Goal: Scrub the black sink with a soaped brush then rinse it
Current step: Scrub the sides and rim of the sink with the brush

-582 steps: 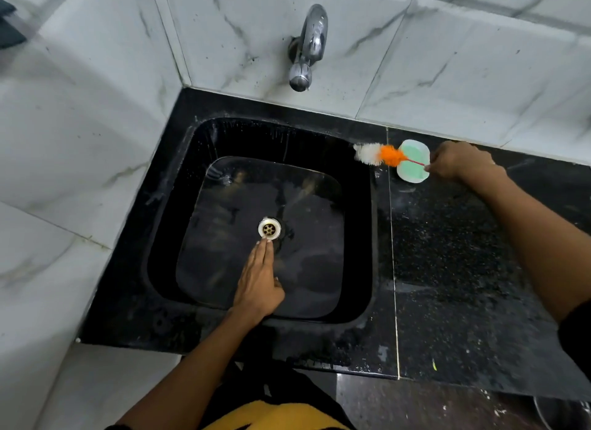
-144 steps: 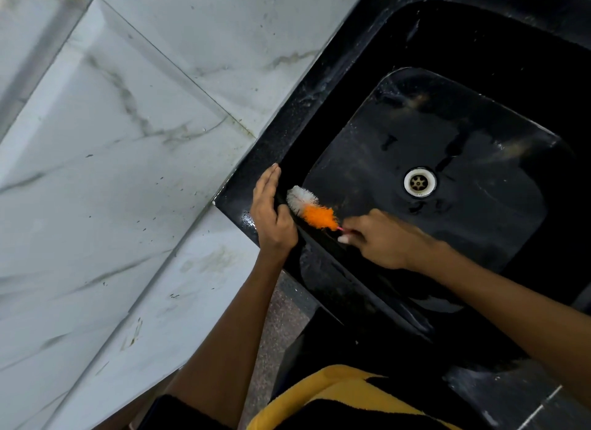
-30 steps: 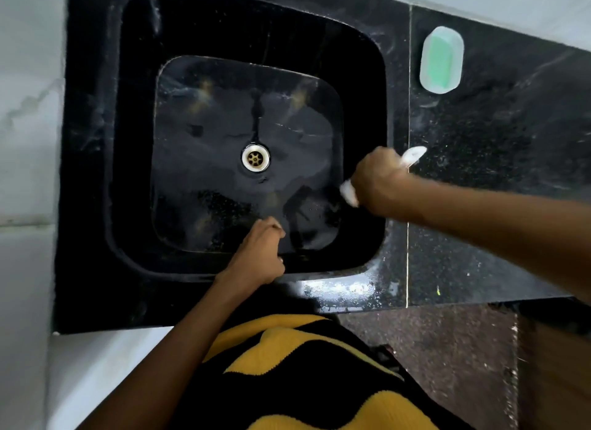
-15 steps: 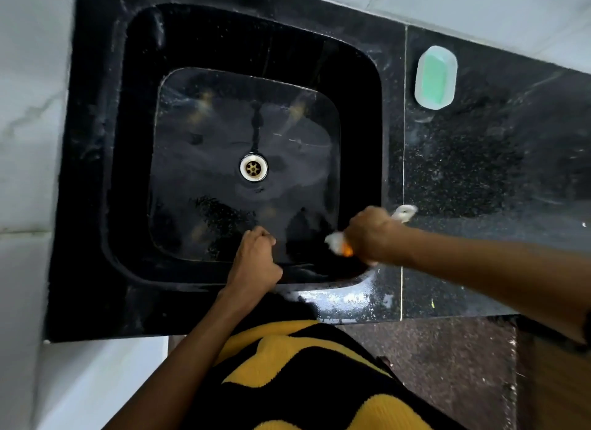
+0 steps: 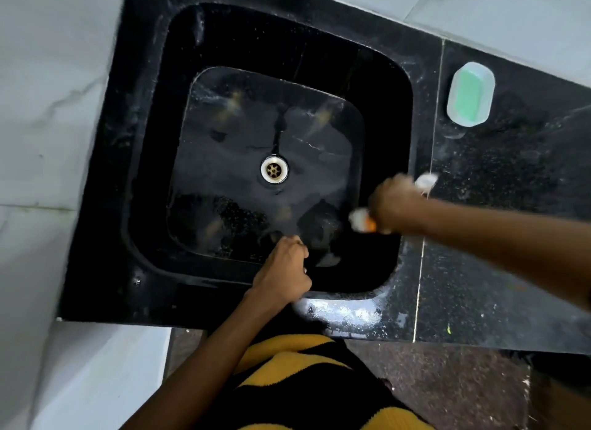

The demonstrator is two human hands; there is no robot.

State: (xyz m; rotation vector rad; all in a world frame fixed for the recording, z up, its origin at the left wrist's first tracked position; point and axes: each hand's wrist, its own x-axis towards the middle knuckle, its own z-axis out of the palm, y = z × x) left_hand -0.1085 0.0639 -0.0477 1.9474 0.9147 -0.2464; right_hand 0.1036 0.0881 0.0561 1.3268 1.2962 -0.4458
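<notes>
Brush (image 5: 363, 221), clamped in right hand (image 5: 395, 205), now back up at sink (image 5: 383, 77) right wall from near corner; left hand (image 5: 284, 274) curled, empty, on front rim. Scrubbing continuing, rinse pending.

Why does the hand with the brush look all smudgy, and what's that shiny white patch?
Head view: the right hand and brush are motion-blurred; the drain looks sharper. The white patch is glare on the wet sink rim.
</notes>
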